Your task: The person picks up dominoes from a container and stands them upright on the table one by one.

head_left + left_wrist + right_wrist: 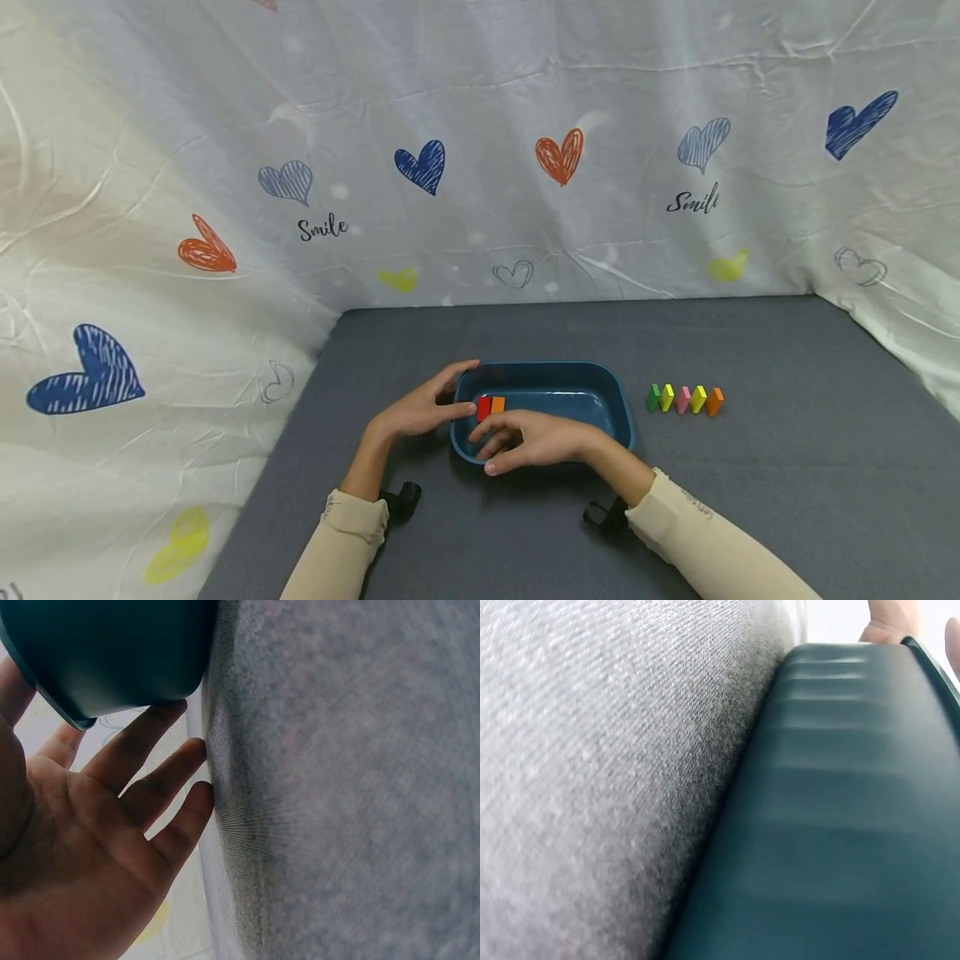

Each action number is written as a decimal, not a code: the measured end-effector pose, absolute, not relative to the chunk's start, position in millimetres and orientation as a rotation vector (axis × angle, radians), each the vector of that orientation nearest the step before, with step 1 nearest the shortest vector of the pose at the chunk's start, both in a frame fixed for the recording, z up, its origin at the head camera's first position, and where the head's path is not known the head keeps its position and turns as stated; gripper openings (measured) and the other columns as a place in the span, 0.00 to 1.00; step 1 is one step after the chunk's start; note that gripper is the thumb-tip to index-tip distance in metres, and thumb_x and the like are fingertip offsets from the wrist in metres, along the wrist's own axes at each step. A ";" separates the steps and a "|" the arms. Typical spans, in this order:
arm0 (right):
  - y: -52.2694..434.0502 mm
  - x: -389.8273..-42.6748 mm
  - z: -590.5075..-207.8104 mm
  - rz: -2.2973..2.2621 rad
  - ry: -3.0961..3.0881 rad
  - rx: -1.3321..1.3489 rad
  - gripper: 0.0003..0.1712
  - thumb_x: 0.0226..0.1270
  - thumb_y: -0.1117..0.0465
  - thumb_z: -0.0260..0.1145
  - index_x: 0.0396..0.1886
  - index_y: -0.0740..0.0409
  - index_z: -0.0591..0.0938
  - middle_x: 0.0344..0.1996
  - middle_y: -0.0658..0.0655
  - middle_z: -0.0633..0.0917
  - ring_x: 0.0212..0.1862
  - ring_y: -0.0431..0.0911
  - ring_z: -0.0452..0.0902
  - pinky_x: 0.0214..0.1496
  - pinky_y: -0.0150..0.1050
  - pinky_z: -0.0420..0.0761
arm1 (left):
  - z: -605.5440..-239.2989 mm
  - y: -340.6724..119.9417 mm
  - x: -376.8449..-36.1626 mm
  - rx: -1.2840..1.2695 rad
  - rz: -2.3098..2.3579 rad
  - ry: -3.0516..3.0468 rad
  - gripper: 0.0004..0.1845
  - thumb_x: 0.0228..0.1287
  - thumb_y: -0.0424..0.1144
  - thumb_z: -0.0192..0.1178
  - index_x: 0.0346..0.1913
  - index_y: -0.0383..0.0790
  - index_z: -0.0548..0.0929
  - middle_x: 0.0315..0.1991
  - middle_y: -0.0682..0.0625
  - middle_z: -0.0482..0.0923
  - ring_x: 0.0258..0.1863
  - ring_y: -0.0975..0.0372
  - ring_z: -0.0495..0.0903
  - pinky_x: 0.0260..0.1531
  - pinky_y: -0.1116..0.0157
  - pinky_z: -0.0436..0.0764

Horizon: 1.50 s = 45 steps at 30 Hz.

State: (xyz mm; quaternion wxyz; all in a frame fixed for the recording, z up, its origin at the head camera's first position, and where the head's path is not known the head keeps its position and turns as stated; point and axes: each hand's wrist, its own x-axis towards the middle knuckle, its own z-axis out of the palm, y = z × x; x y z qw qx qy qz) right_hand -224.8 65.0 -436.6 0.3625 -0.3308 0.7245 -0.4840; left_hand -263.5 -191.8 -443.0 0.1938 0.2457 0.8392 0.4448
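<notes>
— At the left end of the blue tray (592,373), a red block (483,408) and an orange block (498,405) were seen side by side, flanked by the left hand (420,410) and right hand (536,439).

— Neither grip was closed: left fingers were held straight beside the tray wall, right fingers loosely spread over the rim, nothing held.

— A nudged tray could be slid on the grey worktop (787,467); the blocks could be toppled.

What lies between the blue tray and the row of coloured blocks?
Nothing: in the head view only bare grey mat separates the blue tray from the row of coloured blocks.
</notes>
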 end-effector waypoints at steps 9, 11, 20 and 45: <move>79.0 -227.7 -436.3 -1.384 1.760 -0.761 0.30 0.73 0.63 0.67 0.70 0.64 0.71 0.56 0.62 0.87 0.58 0.50 0.84 0.63 0.45 0.81 | -441.7 -190.7 -263.3 0.673 1.243 2.357 0.39 0.73 0.49 0.63 0.81 0.60 0.55 0.82 0.50 0.50 0.78 0.40 0.58 0.71 0.35 0.63; 80.7 -228.1 -436.3 -1.398 1.750 -0.748 0.30 0.72 0.63 0.67 0.70 0.65 0.71 0.55 0.62 0.87 0.57 0.49 0.84 0.63 0.44 0.82 | -441.6 -191.2 -263.3 0.673 1.242 2.361 0.39 0.73 0.49 0.62 0.81 0.59 0.55 0.82 0.50 0.50 0.78 0.40 0.59 0.70 0.34 0.63; 85.5 -229.5 -436.3 -1.448 1.716 -0.717 0.28 0.69 0.67 0.69 0.65 0.68 0.74 0.50 0.60 0.88 0.50 0.46 0.86 0.57 0.41 0.85 | -442.2 -191.1 -263.5 0.676 1.239 2.368 0.39 0.74 0.47 0.61 0.81 0.56 0.55 0.82 0.49 0.52 0.77 0.40 0.60 0.70 0.35 0.64; 106.5 -232.5 -434.9 -1.440 1.709 -0.864 0.25 0.67 0.69 0.70 0.60 0.76 0.76 0.50 0.67 0.86 0.48 0.44 0.85 0.52 0.37 0.86 | -442.5 -189.1 -263.4 0.630 1.242 2.376 0.38 0.73 0.50 0.63 0.80 0.62 0.56 0.82 0.50 0.51 0.78 0.39 0.57 0.71 0.33 0.61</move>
